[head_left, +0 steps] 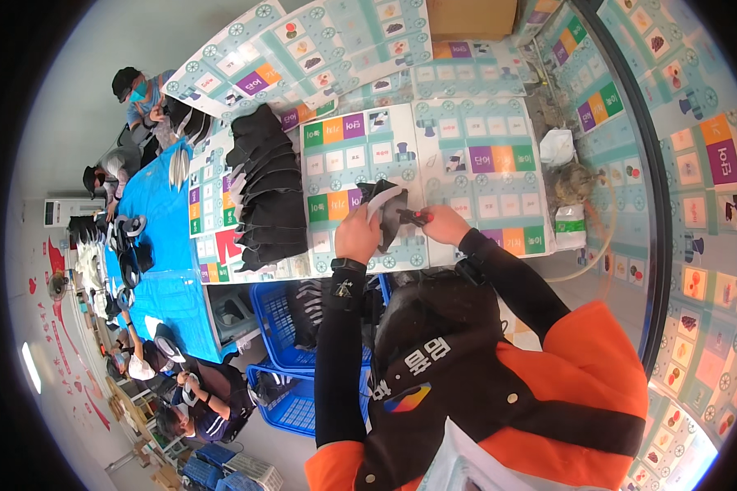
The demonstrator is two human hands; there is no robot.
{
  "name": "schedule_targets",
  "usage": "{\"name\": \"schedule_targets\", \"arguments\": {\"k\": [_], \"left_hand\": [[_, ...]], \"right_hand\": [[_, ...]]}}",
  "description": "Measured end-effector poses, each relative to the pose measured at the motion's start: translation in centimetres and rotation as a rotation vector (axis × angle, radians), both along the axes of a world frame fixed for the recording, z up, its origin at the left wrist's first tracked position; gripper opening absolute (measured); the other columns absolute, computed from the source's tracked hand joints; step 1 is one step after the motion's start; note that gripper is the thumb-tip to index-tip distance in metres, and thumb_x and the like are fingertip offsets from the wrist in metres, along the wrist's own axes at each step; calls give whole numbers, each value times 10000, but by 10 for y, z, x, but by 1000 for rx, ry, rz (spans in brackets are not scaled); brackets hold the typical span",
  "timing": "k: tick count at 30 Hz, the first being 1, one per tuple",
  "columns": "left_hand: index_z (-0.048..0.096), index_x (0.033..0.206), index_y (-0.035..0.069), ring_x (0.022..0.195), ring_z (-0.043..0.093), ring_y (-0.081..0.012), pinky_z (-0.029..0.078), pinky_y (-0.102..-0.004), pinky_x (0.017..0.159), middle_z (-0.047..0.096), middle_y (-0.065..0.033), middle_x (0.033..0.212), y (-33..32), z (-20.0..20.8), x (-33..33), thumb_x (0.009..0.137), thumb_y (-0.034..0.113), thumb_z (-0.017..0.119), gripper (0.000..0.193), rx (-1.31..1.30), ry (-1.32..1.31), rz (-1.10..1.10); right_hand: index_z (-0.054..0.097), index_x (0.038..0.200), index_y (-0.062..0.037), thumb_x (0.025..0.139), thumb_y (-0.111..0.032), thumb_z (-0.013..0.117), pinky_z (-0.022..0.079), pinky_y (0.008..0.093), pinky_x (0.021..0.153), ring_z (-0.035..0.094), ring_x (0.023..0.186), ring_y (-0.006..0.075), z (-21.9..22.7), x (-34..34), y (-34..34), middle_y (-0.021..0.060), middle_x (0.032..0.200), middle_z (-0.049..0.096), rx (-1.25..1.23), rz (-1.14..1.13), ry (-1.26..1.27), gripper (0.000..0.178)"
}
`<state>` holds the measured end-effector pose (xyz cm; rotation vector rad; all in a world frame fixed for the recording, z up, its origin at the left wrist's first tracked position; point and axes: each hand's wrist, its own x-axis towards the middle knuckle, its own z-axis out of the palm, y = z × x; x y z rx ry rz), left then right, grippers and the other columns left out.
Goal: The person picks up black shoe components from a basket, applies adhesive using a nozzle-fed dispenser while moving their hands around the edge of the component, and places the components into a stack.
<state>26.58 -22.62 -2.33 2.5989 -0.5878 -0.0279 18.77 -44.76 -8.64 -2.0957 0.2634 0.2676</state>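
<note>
Over the near edge of the worktable, my left hand is closed on a black shoe upper with a pale strip along one side. My right hand grips a small red-and-black hand tool, whose tip meets the right side of the upper. The tool looks like snips, but its exact kind is too small to tell. Left of my hands lies a long overlapping stack of black shoe uppers.
Printed teal-and-white sheets cover the worktable. Blue baskets holding dark pieces stand below its near edge. Several people sit along a blue-covered table at left. A cardboard box sits at the back; a white-and-green packet is at right.
</note>
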Motion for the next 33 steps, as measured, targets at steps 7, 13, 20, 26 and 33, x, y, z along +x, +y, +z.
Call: {"name": "schedule_targets", "arguments": {"k": [7, 13, 20, 26, 33], "left_hand": [[682, 994, 19, 835, 664, -463, 524, -552, 715, 690, -240, 914, 7, -5, -6, 958, 269, 633, 258, -5, -4, 37], [683, 1007, 21, 839, 668, -456, 528, -548, 722, 695, -230, 936, 1, 0, -5, 949, 265, 636, 255, -10, 2, 26], [698, 1100, 16, 910, 685, -423, 561, -502, 784, 715, -214, 1032, -7, 3, 3, 907, 207, 657, 275, 49, 40, 14], [703, 956, 14, 858, 681, -447, 538, -550, 754, 706, -232, 921, -17, 5, 21, 932, 306, 634, 301, 94, 29, 2], [712, 960, 18, 883, 687, -435, 549, -532, 792, 709, -225, 938, -37, 6, 30, 926, 325, 627, 320, 173, 74, -12]], "right_hand": [[730, 994, 10, 811, -173, 599, 514, 519, 808, 655, 915, 473, 2, -9, 1, 288, 916, 693, 86, 105, 75, 290], [733, 996, 13, 803, -170, 599, 522, 515, 806, 659, 908, 472, -6, -15, 4, 285, 901, 698, 69, 105, 118, 298], [724, 987, 7, 834, -154, 568, 509, 547, 779, 650, 871, 484, 4, -23, 7, 284, 872, 687, 95, 99, 198, 271], [684, 918, -18, 822, -125, 565, 496, 580, 774, 637, 842, 489, 16, -16, 15, 273, 814, 668, -74, 12, -73, 187], [667, 970, -39, 859, -135, 558, 487, 592, 755, 633, 840, 494, 11, -16, 4, 272, 832, 668, -193, -3, -72, 183]]}}
